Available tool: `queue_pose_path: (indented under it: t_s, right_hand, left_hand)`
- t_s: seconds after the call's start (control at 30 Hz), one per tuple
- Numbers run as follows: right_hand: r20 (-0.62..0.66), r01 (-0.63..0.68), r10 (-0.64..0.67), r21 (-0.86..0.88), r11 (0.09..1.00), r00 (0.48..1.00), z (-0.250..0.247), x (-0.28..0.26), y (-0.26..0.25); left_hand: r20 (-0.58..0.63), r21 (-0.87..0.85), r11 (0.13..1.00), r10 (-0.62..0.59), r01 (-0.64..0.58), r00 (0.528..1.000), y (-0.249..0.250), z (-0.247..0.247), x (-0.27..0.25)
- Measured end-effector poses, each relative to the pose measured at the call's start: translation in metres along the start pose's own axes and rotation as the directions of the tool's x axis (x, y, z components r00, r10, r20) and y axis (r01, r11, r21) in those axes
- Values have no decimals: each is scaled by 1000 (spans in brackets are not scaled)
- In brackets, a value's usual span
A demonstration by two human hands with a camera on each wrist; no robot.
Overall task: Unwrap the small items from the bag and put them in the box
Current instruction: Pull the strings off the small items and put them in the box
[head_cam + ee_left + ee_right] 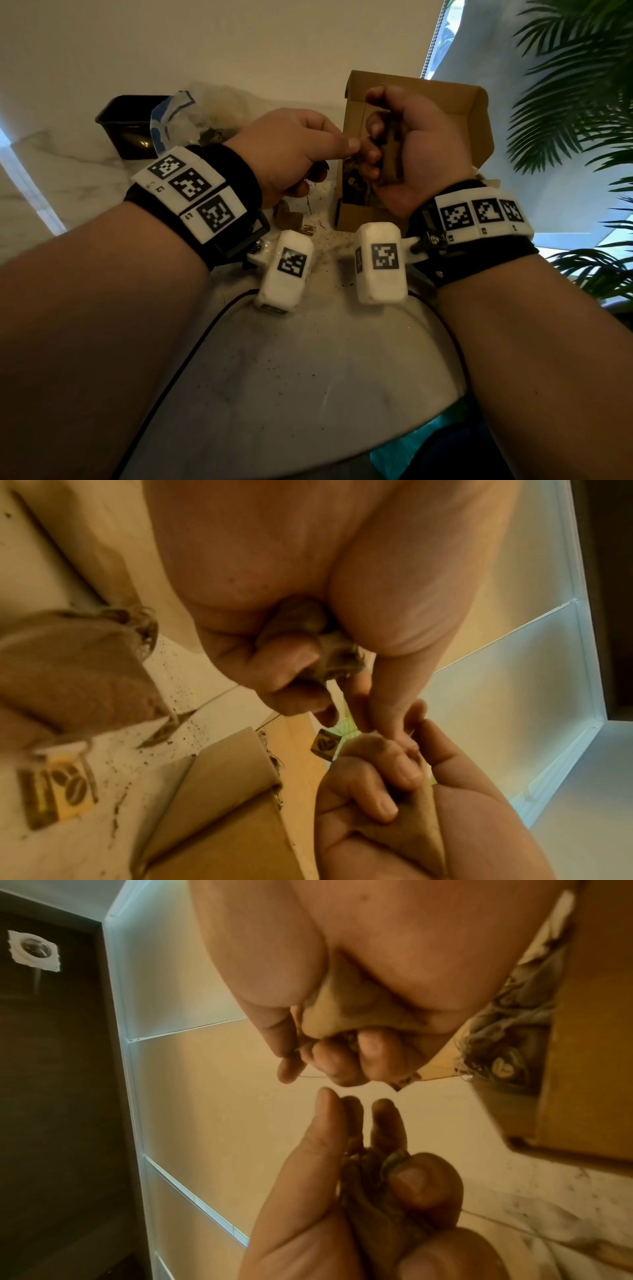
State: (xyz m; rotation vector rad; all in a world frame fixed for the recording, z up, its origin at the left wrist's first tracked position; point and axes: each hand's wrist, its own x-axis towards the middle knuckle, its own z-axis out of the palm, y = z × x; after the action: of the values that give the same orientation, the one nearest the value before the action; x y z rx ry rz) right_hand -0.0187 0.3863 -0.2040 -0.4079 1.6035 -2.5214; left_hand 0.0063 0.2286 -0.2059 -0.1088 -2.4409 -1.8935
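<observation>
My right hand [376,137] [329,1058] grips a small beige sachet [390,161] [339,1010] in its curled fingers, just in front of the open cardboard box [476,113] [589,1015]. My left hand [342,152] [308,674] is close beside it, with a crumpled grey wrapper [342,656] [377,1177] under its thumb and its index tip touching the right fingers. A small tag printed with coffee beans [323,744] hangs between the hands. The clear bag with blue print [178,116] lies behind the left hand.
A black tub [126,126] stands at the back left. Another sachet [68,669] with its tag [65,791] lies on the marble table [308,359], which is scattered with dark crumbs. Crumpled items [507,1042] sit inside the box. A potted palm [575,85] stands to the right.
</observation>
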Motion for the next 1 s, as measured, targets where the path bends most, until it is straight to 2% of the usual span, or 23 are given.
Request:
queue_pose_path:
  t_s: [0.1,0.2,0.27,0.4,0.53,0.6,0.67,0.77,0.87,1.0]
  right_hand:
    - [55,3,0,-55,998,998,-1,0,1]
    - [103,-5,13,-80,997,995,-1,0,2]
    - [123,-10,21,-87,996,992,-2,0,3]
    - [136,-4,16,-85,996,991,-3,0,3]
    - [162,-33,32,2,999,986,-9,1,2]
    - [217,-64,55,33,997,975,-11,2,2]
    - [278,-75,67,21,997,958,-11,2,1]
    - [332,-46,42,4,999,942,-10,3,3]
    - [360,21,-46,73,997,932,-12,6,4]
    - [260,93,-117,102,990,958,-14,13,5]
  left_hand:
    - [-48,4,1000,18,-17,999,0,1,2]
    - [-12,-52,999,18,-18,1000,-1,2,1]
    - [3,-19,999,31,-31,999,-1,3,0]
    - [-47,2,999,41,-41,998,-1,4,0]
    - [-226,-155,985,41,-77,973,-1,0,4]
    - [-325,-200,974,39,-109,945,0,-5,7]
    - [-368,-216,970,23,-110,929,0,-8,8]
    - [-357,-213,974,-8,-74,934,-2,-9,8]
    - [-312,-151,988,-15,-34,950,-3,-8,7]
    - [-223,-53,999,-6,-6,975,-1,-6,5]
